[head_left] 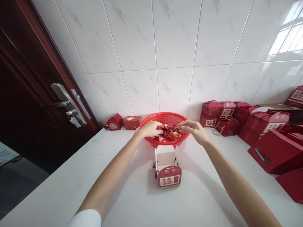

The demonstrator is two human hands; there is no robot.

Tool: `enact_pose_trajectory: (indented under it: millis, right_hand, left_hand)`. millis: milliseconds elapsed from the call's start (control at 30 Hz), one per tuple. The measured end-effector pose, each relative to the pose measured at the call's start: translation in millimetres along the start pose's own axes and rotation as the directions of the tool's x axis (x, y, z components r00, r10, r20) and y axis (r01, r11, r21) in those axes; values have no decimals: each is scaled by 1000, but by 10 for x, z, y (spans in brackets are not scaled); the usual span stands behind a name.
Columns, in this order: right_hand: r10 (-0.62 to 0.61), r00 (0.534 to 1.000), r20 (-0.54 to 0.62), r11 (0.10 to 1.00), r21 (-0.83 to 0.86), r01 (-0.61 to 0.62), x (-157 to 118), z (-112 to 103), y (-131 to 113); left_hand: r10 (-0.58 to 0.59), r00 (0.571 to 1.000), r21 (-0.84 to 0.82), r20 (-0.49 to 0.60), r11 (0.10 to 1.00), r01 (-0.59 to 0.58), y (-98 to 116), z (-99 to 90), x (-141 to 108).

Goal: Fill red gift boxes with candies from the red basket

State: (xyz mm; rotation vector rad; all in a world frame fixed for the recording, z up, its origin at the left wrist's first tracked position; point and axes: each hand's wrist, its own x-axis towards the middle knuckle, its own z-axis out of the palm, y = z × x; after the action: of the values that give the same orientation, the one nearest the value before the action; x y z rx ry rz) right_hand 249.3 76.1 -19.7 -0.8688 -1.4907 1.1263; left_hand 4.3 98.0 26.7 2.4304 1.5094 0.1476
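A red plastic basket point(151, 142) holding wrapped candies point(173, 135) stands against the tiled wall. My left hand point(152, 129) reaches over its left side, fingers bent together at the candies; whether they hold one is hidden. Over the right side of the basket is my right hand point(192, 128), its thumb and fingers pinched near a dark-patterned candy, too small to make out clearly. Just in front of the basket, an open red and white gift box point(169, 177) sits upright with its flaps raised. Neither hand touches the box.
Two small red boxes point(114, 122) sit left of the basket by the wall. Many red gift boxes point(257, 124) are stacked along the right side of the white table point(132, 201). A dark red door point(30, 78) with a metal handle is at the left.
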Motion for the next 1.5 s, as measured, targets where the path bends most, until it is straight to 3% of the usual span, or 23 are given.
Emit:
enact_pose_trajectory:
  millis: [67, 167, 300, 400, 600, 767, 867, 967, 1100, 1333, 1500]
  right_hand:
    - [0, 994, -106, 1000, 3, 0, 178, 88, 87]
    - [5, 988, -153, 1000, -16, -7, 390, 209, 248]
    - [27, 987, -156, 997, -65, -38, 509, 283, 418]
    - [16, 987, -161, 996, -86, -30, 500, 276, 473]
    - [-27, 979, -200, 998, -55, 17, 457, 229, 524]
    - [-53, 955, -292, 998, -41, 43, 470, 193, 573]
    - [-44, 954, -296, 999, -19, 41, 454, 189, 546]
    - [5, 975, -224, 999, 50, 6, 415, 194, 493]
    - [-1, 997, -74, 996, 88, 7, 398, 200, 469]
    - [-12, 954, -300, 983, 173, 67, 488, 228, 515]
    - [-6, 937, -350, 977, 196, 79, 502, 265, 516]
  left_hand:
    - [-65, 994, 55, 85, 997, 61, -141, 34, 343]
    - [-153, 969, 117, 194, 984, 131, -315, 139, 728]
    - [-170, 947, 97, 272, 984, 149, -452, 321, 1001]
    - [-125, 955, 0, 269, 992, 130, -507, 444, 1091]
    - [54, 988, -377, 147, 926, 6, -515, 457, 1066]
    - [140, 989, -682, -45, 719, -133, -399, 376, 886]
    - [181, 981, -796, -69, 583, -164, -306, 348, 757]
    - [207, 976, -861, -71, 481, -165, -220, 338, 659]
    - [167, 978, -896, -121, 405, -180, -158, 390, 619]
    - [-20, 950, -891, -312, 354, -285, -273, 496, 696]
    - [-54, 945, -886, -322, 369, -281, -272, 470, 684]
